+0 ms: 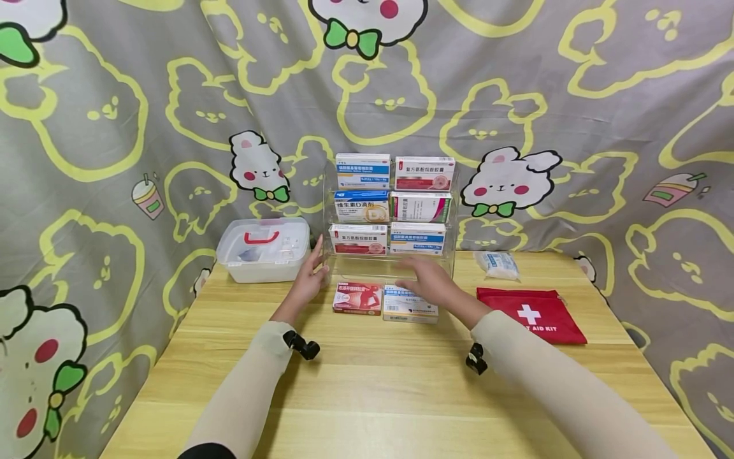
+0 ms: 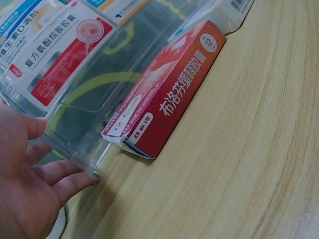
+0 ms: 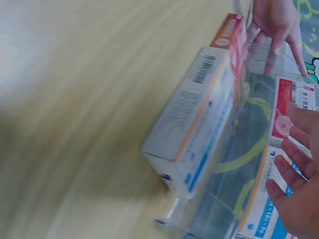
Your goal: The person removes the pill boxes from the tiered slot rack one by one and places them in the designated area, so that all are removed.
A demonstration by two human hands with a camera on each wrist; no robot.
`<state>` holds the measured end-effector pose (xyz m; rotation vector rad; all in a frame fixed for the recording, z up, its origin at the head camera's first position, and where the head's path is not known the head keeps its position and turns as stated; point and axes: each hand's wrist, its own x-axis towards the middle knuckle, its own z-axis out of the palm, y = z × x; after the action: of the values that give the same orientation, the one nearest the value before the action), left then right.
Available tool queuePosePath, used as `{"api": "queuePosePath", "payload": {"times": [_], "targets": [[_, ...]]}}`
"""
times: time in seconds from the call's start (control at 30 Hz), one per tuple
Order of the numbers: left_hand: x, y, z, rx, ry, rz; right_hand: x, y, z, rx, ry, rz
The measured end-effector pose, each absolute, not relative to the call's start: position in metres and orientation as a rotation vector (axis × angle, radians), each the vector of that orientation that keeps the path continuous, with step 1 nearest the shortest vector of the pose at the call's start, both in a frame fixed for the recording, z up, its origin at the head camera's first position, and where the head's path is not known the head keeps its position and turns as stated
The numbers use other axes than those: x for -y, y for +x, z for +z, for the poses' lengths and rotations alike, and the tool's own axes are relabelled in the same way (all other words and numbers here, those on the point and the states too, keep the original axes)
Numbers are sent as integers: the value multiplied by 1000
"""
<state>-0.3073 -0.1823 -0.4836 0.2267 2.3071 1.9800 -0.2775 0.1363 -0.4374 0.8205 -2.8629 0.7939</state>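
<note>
A clear plastic display rack point(image 1: 357, 268) holds three tiers of medicine boxes, two to a tier; its lowest tier has no box. My left hand point(image 1: 310, 281) touches the rack's left side, its fingers spread along the edge point(image 2: 40, 184). The right hand point(image 1: 431, 280) hovers before the rack's lower right part with fingers spread and nothing held point(image 3: 299, 174). On the table in front of the rack stand a red medicine box point(image 1: 357, 298) and, to its right, a white-and-blue medicine box point(image 1: 410, 310). The right hand partly covers the latter in the head view.
At left stands a translucent lidded box point(image 1: 264, 264) with a red handle. To the right lie a small clear packet point(image 1: 497, 265) and a red first aid pouch point(image 1: 530, 315). A patterned curtain point(image 1: 401, 83) hangs behind the wooden table point(image 1: 378, 389).
</note>
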Motion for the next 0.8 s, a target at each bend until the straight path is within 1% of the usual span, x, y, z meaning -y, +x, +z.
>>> {"api": "queuePosePath", "payload": {"times": [0.17, 0.53, 0.8], "targets": [[183, -310, -493, -2365, 238, 1965, -131, -285, -424, 2846, 806, 808], [182, -310, -495, -2397, 251, 1959, -115, -299, -398, 2849, 751, 826], [183, -310, -496, -2390, 232, 1967, -104, -316, -382, 2801, 722, 786]]}}
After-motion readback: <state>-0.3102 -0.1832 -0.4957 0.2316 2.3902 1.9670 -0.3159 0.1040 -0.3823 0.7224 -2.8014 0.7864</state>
